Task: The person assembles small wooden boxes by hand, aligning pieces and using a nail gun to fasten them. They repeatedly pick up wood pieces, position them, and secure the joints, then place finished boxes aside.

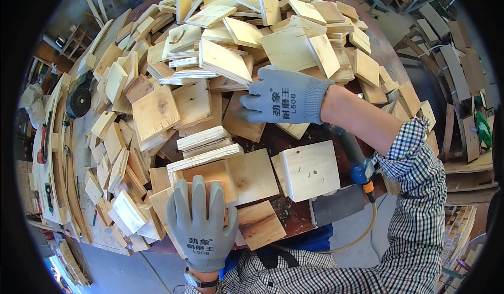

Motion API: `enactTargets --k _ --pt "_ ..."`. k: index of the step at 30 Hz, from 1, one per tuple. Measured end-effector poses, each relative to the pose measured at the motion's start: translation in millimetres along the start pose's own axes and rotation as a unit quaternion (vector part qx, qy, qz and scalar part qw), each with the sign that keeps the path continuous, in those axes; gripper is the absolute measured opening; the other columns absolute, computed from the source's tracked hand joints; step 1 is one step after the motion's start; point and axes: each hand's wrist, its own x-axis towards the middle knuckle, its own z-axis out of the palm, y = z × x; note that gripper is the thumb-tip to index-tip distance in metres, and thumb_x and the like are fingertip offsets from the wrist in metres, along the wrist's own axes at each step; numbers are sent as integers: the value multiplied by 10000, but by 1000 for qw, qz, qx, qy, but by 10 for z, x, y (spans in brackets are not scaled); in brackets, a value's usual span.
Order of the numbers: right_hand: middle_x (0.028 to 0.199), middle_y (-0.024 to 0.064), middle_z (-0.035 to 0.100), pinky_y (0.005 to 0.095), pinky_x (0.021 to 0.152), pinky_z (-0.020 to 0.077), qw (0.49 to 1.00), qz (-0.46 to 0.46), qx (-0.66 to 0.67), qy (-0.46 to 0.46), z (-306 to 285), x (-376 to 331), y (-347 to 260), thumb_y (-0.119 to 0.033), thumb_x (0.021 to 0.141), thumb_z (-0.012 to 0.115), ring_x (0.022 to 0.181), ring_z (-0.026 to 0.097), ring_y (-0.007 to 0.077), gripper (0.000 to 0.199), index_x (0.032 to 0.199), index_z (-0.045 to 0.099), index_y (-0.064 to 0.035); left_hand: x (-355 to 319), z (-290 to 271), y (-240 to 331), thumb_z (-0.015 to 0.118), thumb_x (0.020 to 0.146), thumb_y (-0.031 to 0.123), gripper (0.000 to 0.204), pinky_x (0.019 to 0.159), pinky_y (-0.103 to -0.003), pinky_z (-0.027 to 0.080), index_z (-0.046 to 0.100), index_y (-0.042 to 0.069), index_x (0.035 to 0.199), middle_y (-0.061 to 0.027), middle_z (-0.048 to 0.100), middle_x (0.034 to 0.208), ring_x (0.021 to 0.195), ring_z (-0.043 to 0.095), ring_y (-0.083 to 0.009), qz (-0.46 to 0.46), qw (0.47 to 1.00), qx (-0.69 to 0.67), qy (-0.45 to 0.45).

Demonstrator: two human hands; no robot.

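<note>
Boards (287, 48) crowd right hand (283, 95), grip unclear; left hand (202, 228) released, splayed near table edge (297, 219).

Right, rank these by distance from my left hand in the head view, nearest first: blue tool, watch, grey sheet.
From the left hand:
1. Watch: on that same wrist.
2. Grey sheet: to the right, at the near edge of the table.
3. Blue tool: farther right, just beyond the sheet.
</note>
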Motion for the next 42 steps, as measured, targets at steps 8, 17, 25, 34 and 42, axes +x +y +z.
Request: enactTargets --k 8,17,25,34,42 --pt "1201 126 704 412 829 562 969 162 179 -50 -293 300 -38 -218 960 613 969 724 261 581 1524 519 -112 75 -63 12 726 840 258 418 1051 -580 443 685 83 1217 -166 618 1352 1306 541 -429 11 1000 -1 20" --pt "1257 230 661 462 886 585 935 199 242 -165 -421 775 22 -342 994 649 1088 727 358 616 1458 492 31 61 -3 -40 730 808 243 429 1044 -576 460 689 77 1201 -180 631 1327 1304 544 -446 9 999 -31 36" --pt "1399 288 587 469 1025 534 919 279 261 -98 -301 797 -92 -573 902 745 1240 639 402 1024 1589 331 63 57 -24 -53 725 813 255 420 1071 -553 448 684 89 1196 -152 625 1322 1306 540 -404 0 998 -58 37" --pt "1275 280 667 472 950 566 930 246 254 -99 -293 783 -66 -507 953 705 1107 704 386 918 1593 331 35 18 -30 -62 736 840 263 417 1091 -554 441 685 92 1217 -148 614 1352 1322 530 -405 5 996 -68 57" --pt "1290 264 662 480 966 558 944 217 232 -89 -326 792 -87 -568 991 646 1138 699 399 875 1553 374 46 -41 22 -82 727 869 256 403 1103 -563 435 678 92 1234 -150 607 1377 1338 519 -414 9 996 -68 65"
